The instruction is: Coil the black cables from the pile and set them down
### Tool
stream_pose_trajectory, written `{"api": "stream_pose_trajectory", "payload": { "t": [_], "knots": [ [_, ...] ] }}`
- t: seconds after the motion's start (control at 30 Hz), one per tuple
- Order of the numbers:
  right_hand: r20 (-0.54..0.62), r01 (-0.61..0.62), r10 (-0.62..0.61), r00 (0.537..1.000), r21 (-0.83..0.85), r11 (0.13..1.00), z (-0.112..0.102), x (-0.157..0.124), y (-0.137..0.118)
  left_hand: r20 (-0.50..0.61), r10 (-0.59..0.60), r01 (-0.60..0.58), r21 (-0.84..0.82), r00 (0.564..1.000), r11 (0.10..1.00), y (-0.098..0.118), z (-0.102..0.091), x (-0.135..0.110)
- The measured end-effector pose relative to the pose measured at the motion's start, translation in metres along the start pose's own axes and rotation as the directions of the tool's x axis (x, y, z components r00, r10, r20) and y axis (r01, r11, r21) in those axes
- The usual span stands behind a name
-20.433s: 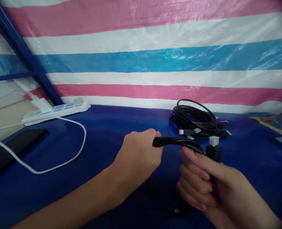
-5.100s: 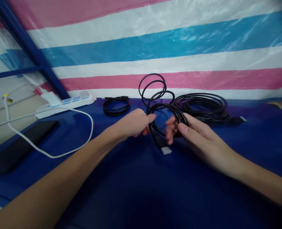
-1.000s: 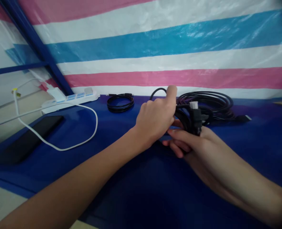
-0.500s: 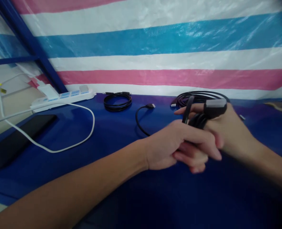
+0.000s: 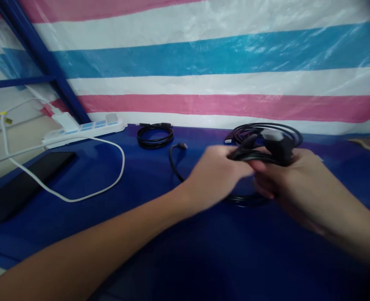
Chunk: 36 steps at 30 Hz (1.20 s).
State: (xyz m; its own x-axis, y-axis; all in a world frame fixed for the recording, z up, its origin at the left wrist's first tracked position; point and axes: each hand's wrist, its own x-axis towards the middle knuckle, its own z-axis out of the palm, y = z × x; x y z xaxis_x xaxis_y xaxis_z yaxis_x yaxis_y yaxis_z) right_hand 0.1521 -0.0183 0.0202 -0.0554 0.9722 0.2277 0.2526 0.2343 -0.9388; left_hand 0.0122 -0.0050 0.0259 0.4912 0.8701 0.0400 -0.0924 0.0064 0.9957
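Both hands meet over the blue table point(image 5: 204, 259) on one black cable point(image 5: 250, 154). My right hand point(image 5: 294, 184) is closed around the gathered loops, and a black plug with a pale tip point(image 5: 275, 140) sticks up above its fingers. My left hand point(image 5: 216, 175) is closed on the same bundle from the left; motion blurs its fingers. A loose end of the cable point(image 5: 174, 156) trails out to the left across the table and ends in a small connector.
A small coiled black cable point(image 5: 155, 136) lies at the back of the table. A larger black coil point(image 5: 266, 129) lies behind my hands. A white power strip point(image 5: 84, 127) with a white cord point(image 5: 78, 196) lies at the left, near a dark flat device point(image 5: 19, 188). A striped tarp hangs behind.
My left hand has shifted up and left along the bundle. The loose cable end has slid a little to the left. My right hand has turned, with the plug still above it.
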Motion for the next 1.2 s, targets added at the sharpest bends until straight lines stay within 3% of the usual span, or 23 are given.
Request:
{"api": "stream_pose_trajectory", "payload": {
  "t": [0.07,0.13,0.23,0.33,0.43,0.57,0.63,0.7,0.87,0.93,1.03,1.07,1.1,1.2],
  "knots": [
    [-0.001,-0.074,0.074,0.997,-0.034,0.997,0.006,-0.007,-0.001,-0.218,0.254,-0.184,0.296,0.942,0.937,-0.007,-0.012,0.013],
    [0.03,-0.119,0.12,0.992,-0.027,0.993,0.015,-0.014,-0.003,-0.263,0.429,-0.229,0.553,0.864,0.801,-0.012,-0.019,0.022],
    [0.048,-0.077,0.076,0.996,0.009,0.997,0.024,-0.019,-0.003,-0.229,0.518,-0.194,0.745,0.824,0.638,-0.015,-0.022,0.027],
    [-0.064,-0.008,0.004,0.998,-0.053,0.999,0.027,-0.019,0.004,-0.213,0.562,-0.169,0.817,0.799,0.551,-0.012,-0.019,0.026],
    [-0.175,0.074,-0.092,0.98,-0.104,0.992,0.028,-0.017,0.012,-0.254,0.553,-0.153,0.796,0.794,0.585,-0.012,-0.015,0.024],
    [-0.215,0.233,-0.311,0.926,-0.325,0.917,0.024,-0.008,0.016,-0.413,0.416,-0.092,0.612,0.81,0.785,-0.02,-0.012,0.027],
    [-0.188,0.278,-0.425,0.886,-0.519,0.808,0.02,0.0,0.014,-0.464,0.322,-0.034,0.528,0.826,0.849,-0.024,-0.01,0.029],
    [-0.116,0.268,-0.47,0.875,-0.693,0.67,0.014,0.008,0.011,-0.485,0.276,0.006,0.503,0.83,0.864,-0.025,-0.008,0.028],
    [-0.023,0.137,-0.546,0.838,-0.958,0.251,0.002,0.015,-0.001,-0.426,0.359,-0.074,0.555,0.83,0.829,-0.017,-0.001,0.02],
    [0.044,0.147,-0.625,0.779,-0.983,0.114,-0.002,0.014,-0.005,-0.37,0.389,-0.143,0.543,0.843,0.827,-0.014,0.001,0.016],
    [0.208,0.171,-0.735,0.645,-0.977,-0.126,-0.008,0.014,-0.007,-0.267,0.351,-0.199,0.466,0.897,0.862,-0.011,0.002,0.01],
    [0.221,0.197,-0.749,0.625,-0.973,-0.122,-0.01,0.014,-0.008,-0.23,0.329,-0.205,0.438,0.916,0.875,-0.01,0.002,0.008],
    [0.199,0.247,-0.745,0.636,-0.968,-0.048,-0.012,0.014,-0.008,-0.2,0.312,-0.207,0.418,0.929,0.884,-0.009,0.002,0.005],
    [0.119,0.416,-0.659,0.743,-0.853,0.315,-0.013,0.013,-0.008,-0.17,0.311,-0.205,0.46,0.935,0.864,-0.005,0.001,0.0]
  ]
}}
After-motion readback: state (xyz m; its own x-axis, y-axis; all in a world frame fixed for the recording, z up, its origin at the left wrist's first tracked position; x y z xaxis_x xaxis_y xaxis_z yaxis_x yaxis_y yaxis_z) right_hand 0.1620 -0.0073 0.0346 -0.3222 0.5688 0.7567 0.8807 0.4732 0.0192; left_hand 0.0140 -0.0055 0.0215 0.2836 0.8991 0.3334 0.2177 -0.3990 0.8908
